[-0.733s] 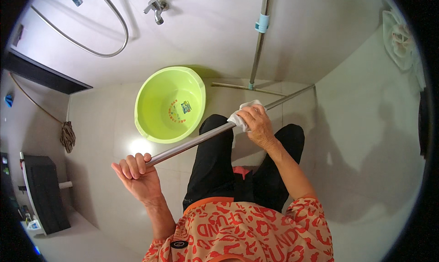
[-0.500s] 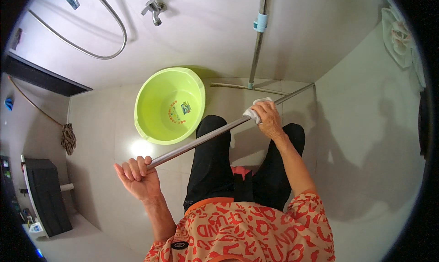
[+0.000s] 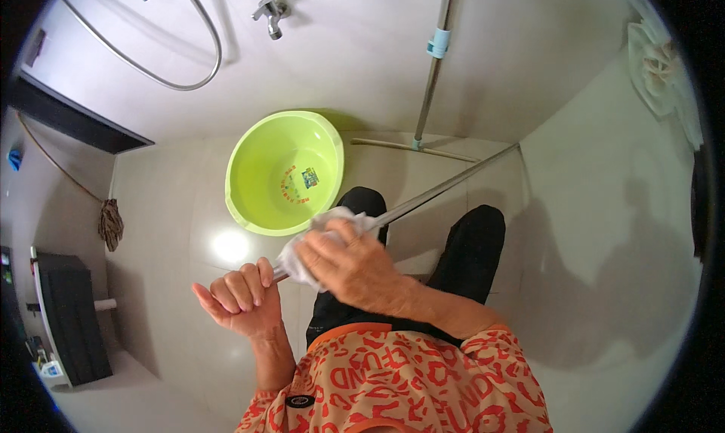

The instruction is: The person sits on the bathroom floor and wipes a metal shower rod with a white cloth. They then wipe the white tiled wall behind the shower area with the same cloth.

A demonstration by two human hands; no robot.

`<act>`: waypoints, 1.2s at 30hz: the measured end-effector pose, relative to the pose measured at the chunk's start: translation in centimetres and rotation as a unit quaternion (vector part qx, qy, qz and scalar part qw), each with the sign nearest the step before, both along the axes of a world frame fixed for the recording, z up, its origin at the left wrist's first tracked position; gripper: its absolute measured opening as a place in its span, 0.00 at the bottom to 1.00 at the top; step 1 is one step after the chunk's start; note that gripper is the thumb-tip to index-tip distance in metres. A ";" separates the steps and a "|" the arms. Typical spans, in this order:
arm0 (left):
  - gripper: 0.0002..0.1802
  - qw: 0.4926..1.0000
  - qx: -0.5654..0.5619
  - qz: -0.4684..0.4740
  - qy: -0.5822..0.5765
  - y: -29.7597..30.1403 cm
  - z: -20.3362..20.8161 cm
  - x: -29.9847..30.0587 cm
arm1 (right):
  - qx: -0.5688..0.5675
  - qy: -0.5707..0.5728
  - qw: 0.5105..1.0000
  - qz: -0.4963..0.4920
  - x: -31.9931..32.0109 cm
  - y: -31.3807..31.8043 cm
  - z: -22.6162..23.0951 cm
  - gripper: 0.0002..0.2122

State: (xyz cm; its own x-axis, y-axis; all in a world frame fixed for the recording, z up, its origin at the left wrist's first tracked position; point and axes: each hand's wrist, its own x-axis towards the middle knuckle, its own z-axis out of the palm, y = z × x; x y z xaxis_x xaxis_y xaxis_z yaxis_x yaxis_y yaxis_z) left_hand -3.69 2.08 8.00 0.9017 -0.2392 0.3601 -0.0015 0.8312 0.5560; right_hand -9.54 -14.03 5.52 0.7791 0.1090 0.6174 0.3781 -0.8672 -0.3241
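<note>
A long metal pole slants across in front of me, its far end against the foot of the wall at the right. My left hand is closed round its near end. A white cloth is wrapped about the pole close to that grip. My right hand presses the cloth onto the pole, fingers curled and slightly smeared by motion. Beyond my hands stands a green plastic basin, with only a printed label and pattern showing on its bottom.
A metal stand with a light blue clamp leans by the far wall. Above the basin are a tap and a shower hose. A brown mop and a black shelf unit are at the left. White plastic bags hang at the right.
My right hand has slid the cloth down the pole from its middle toward my left hand. The left hand keeps its grip, shifted slightly right in view.
</note>
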 end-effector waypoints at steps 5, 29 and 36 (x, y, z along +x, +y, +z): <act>0.32 1.000 0.016 0.006 0.007 0.0 -0.3 -0.2 | -0.019 -0.005 0.999 -0.041 -0.4 -1.4 -2.2 0.13; 0.17 0.933 0.155 0.303 0.118 4.7 -2.1 6.6 | -0.092 0.154 0.972 -0.150 -0.3 -17.9 -15.0 0.09; 0.31 0.381 0.659 0.642 -0.093 6.4 -0.7 4.6 | -0.154 0.133 0.972 -0.117 1.3 -10.1 -10.1 0.02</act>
State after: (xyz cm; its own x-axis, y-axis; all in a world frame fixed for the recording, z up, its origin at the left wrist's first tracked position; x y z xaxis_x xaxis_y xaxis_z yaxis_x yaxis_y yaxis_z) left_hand 0.92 8.47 7.29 0.5689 0.2717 0.7763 -0.0776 -0.9219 0.3795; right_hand -8.23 -24.18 -4.56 0.9327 0.0576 0.3561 0.0971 -0.9908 -0.0940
